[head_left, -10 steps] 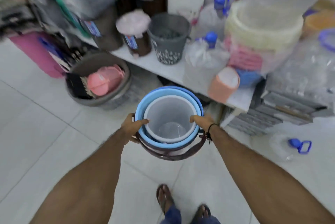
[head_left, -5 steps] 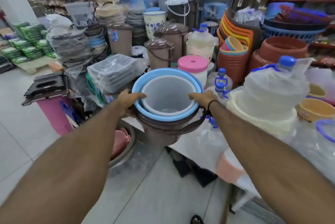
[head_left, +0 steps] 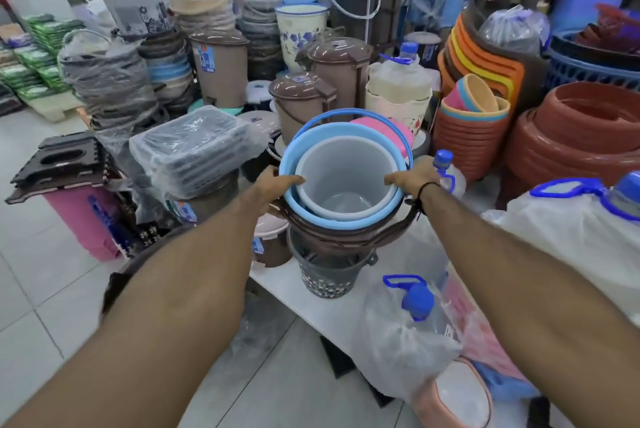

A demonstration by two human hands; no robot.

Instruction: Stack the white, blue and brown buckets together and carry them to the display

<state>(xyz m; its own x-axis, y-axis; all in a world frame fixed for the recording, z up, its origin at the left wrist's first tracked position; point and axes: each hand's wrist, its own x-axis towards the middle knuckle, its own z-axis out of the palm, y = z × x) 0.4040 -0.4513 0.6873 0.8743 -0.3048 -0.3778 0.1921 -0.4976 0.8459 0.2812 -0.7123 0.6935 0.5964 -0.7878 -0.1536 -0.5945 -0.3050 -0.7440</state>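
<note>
Evidently stacking was complete: the white bucket [head_left: 341, 181] sat inside the blue bucket [head_left: 294, 164], itself inside the brown bucket [head_left: 332, 237]. The left hand [head_left: 273, 181] and right hand [head_left: 414, 174] clasped the rims, holding the stack above a grey patterned bucket [head_left: 329, 275] on the desk [head_left: 277, 280]. Next move, in my judgement: finding a clear spot among crowded lidded bins [head_left: 301, 105] and wrapped water jugs [head_left: 405, 334].

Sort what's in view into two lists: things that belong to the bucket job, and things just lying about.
Part of the job:
- white bucket, innermost
- blue bucket, around it
- brown bucket, outermost
- left hand and right hand, gripping the rims

Just lying about:
- grey patterned bucket below the stack
- brown lidded bins
- wrapped water jug
- terracotta pots
- black folding stool
</note>
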